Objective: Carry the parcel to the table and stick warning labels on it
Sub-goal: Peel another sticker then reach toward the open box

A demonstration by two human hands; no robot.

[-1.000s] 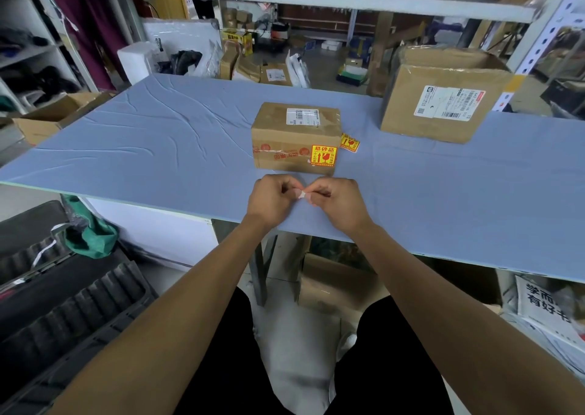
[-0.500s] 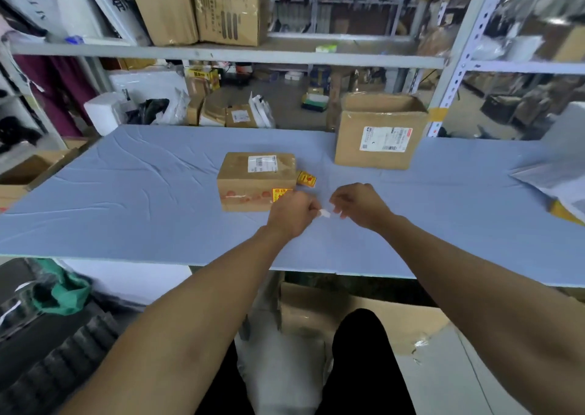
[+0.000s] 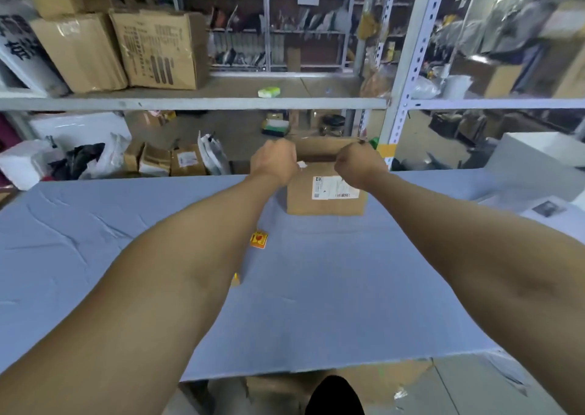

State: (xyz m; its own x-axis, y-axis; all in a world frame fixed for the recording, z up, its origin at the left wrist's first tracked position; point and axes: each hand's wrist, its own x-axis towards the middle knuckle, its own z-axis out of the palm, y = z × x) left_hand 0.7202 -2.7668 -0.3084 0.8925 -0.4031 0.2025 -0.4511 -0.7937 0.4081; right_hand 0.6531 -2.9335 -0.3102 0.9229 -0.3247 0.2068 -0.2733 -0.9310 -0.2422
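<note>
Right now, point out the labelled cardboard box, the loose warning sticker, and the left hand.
cardboard box (image 3: pixel 326 204), head view, front face.
warning sticker (image 3: pixel 259 239), head view, its centre.
left hand (image 3: pixel 274 163), head view, back of fist.

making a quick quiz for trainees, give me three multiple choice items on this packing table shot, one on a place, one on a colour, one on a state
1. Where does the loose warning sticker lie?
A. on the blue table cover, near side of the box with the shipping label
B. on the shelf beside the green pack
C. stuck on top of that box

2. What colour is the table cover?
A. green
B. light blue
C. white

3. How are the two hands held?
A. flat on the table
B. both curled shut, raised in front of the box
C. wide open, palms up

Answers:
1 A, the sticker sits on the cover, nearer the camera than the box.
2 B, the cloth is pale blue throughout.
3 B, the left hand and right hand show closed fingers; a white scrap peeks from the left.
</note>
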